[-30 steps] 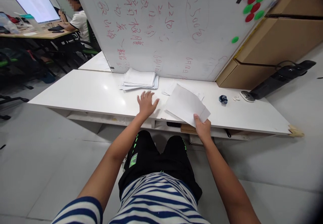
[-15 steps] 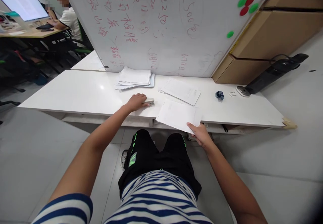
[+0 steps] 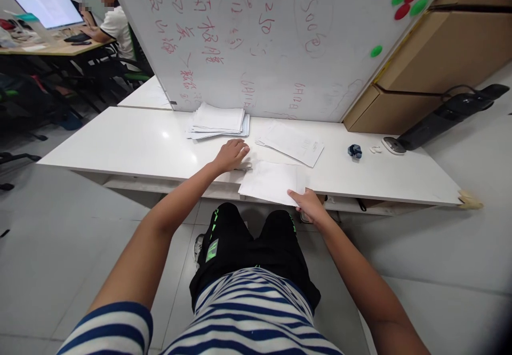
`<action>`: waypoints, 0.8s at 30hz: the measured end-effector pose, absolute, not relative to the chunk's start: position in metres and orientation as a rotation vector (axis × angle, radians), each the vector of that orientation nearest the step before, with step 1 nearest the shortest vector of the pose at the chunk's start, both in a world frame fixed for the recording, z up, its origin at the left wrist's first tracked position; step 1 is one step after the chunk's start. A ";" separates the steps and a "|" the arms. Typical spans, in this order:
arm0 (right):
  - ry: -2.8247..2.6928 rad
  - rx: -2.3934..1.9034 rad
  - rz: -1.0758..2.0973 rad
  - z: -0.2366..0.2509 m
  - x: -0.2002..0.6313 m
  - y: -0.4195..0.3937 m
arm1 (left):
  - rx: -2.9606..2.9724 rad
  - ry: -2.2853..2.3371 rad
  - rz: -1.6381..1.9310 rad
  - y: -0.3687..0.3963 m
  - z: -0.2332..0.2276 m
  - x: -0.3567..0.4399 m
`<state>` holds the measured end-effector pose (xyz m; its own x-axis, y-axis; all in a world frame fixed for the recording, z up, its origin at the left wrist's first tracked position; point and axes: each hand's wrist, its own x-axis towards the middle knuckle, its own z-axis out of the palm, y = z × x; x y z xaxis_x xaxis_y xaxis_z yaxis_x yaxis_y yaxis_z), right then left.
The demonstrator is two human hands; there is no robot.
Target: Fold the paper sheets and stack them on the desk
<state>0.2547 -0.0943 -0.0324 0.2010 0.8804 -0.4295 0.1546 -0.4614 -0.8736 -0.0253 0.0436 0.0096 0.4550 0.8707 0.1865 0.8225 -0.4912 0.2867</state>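
Note:
My right hand [image 3: 310, 204] pinches the lower right corner of some white paper sheets [image 3: 268, 180], thumb on top, over the front edge of the white desk. The left part of the sheets lies against a small stapler [image 3: 245, 167], which is mostly hidden by the paper and my left hand. My left hand [image 3: 232, 155] is just above the stapler, its fingers stretched forward and not wrapped round it. Behind that hand rests a thick stack of papers [image 3: 218, 119]. A thinner set of papers [image 3: 294, 144] lies beyond the held sheets.
A whiteboard [image 3: 272, 40] with red writing stands along the desk's back edge. To the right are a dark blue object [image 3: 354, 151], a black upright device [image 3: 448, 118] and cardboard boxes [image 3: 400, 111]. A person [image 3: 118, 30] sits at another desk at far left.
My left hand has loosened its hold on the stapler and lifted its fingers. My right hand has brought the sheets leftward, up to the stapler. The view has shifted slightly.

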 end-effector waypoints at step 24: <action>-1.199 -1.788 1.382 -0.026 0.233 -0.081 | 2.427 1.751 0.277 0.049 -0.013 0.002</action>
<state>0.2329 -0.0809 -0.0261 0.0617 0.8987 -0.4342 0.3037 -0.4313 -0.8496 0.0025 0.0493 -0.0127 0.3075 0.9490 0.0693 0.9241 -0.3152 0.2161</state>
